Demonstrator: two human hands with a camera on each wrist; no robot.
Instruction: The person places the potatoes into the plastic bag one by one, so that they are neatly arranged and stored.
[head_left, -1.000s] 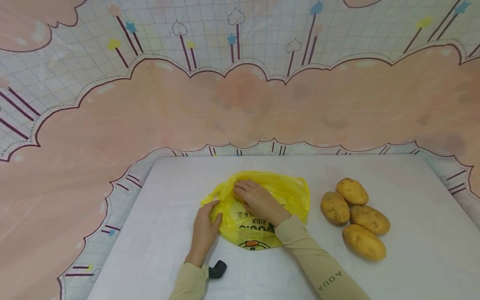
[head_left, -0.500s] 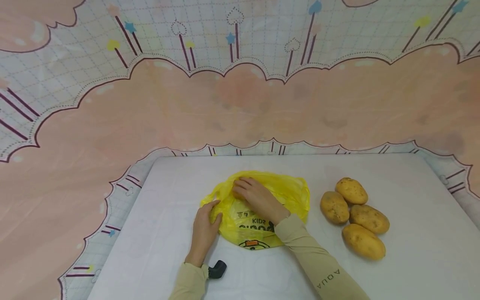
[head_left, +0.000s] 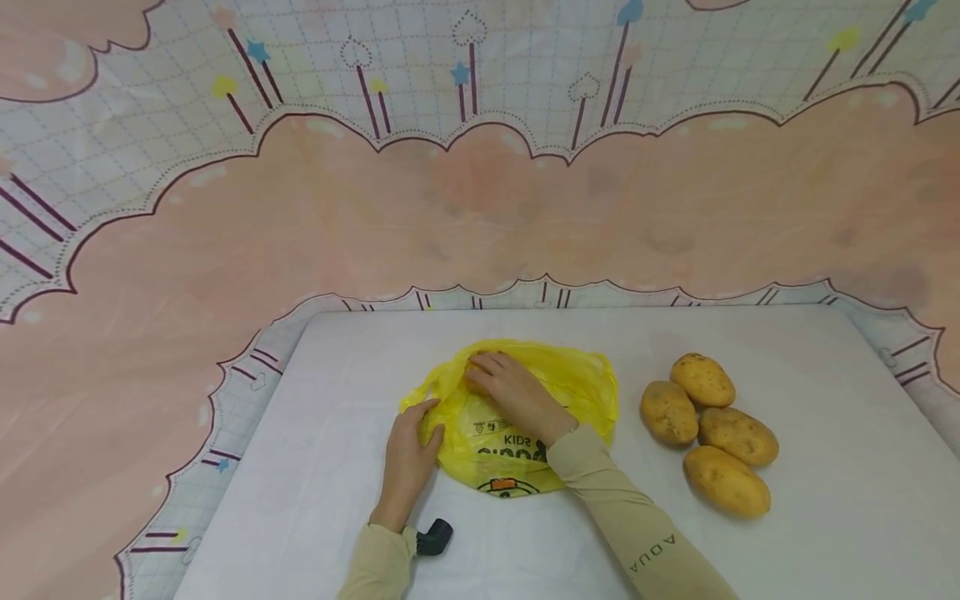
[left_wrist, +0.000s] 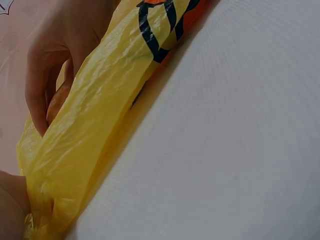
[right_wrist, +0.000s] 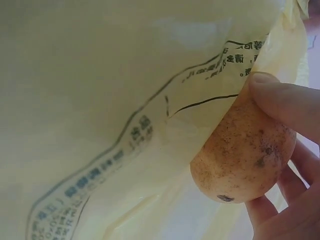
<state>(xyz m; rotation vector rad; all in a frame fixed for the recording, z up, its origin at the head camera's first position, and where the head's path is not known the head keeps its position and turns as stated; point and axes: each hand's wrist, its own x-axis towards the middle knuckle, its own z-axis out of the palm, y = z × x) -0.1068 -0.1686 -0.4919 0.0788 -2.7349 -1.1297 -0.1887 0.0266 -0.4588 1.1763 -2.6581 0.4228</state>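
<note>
A yellow plastic bag (head_left: pixel 592 392) with dark print lies spread on the white table. Inside its mouth my right hand (head_left: pixel 521 400) grips a potato (right_wrist: pixel 245 150), the thumb on one side and the fingers round the other. In the left wrist view, part of that potato (left_wrist: pixel 58 102) shows beneath the right hand (left_wrist: pixel 65 45). My left hand (head_left: pixel 408 454) holds the bag's left edge between thumb and fingers; some of those fingertips are hidden by the plastic. To the right of the bag, several potatoes (head_left: pixel 738 436) lie close together.
A black curved piece (head_left: pixel 433 537) sticks out at the left wrist, just above the white table (head_left: pixel 330 358). Behind and beside the table hangs a printed cloth (head_left: pixel 525 217) with cloud shapes and stars.
Both hands keep nearly the same places, and the bag and the loose potatoes lie as before. The right hand's fingers have shifted very slightly at the potato. The head view has tilted a little.
</note>
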